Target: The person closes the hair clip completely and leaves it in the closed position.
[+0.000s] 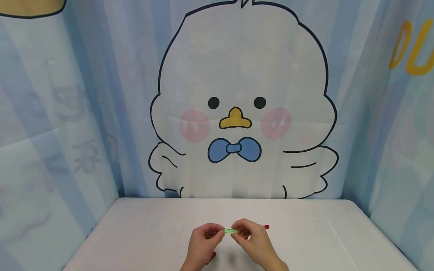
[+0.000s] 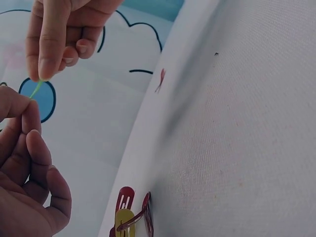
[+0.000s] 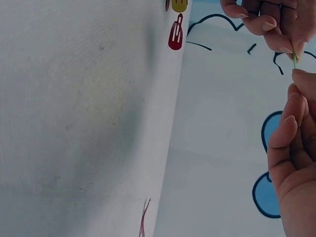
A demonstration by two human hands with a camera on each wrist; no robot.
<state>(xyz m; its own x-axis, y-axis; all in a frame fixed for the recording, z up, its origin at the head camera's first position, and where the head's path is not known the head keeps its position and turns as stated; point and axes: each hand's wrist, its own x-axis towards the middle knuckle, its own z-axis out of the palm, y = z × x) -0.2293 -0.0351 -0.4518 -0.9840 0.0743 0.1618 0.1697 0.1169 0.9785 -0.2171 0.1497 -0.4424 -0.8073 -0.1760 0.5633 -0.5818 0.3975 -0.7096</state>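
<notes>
- Starting at the left: pinching one end of the green clip (image 1: 230, 231) with the left hand (image 1: 201, 242), by thumb and fingertip, in a very narrow hold. Could drop from so slight a grip, simply through a slackened thumb.
- Just right of the left wrist, down on the white tabletop (image 1: 156, 226): spotting a slotted red clip (image 2: 125, 196), a yellow clip (image 2: 124, 216) and a splayed red clip (image 2: 146, 201), bunched close together. Could get scattered by a dipping wrist.
- Now the middle, up in the air between both hands: showing only a short stretch of green. Impossible to tell whether sprung or snapped flat.
- On to the right: pinching the other end with the right hand (image 1: 254, 241), just as narrowly. Could flick away after an uneven twist, or nip a fingertip by snapping suddenly.
- Farthest right, beside the right hand: noting a lone red clip (image 1: 266, 226) on the tabletop. Could get nudged away by a low sweep.
</notes>
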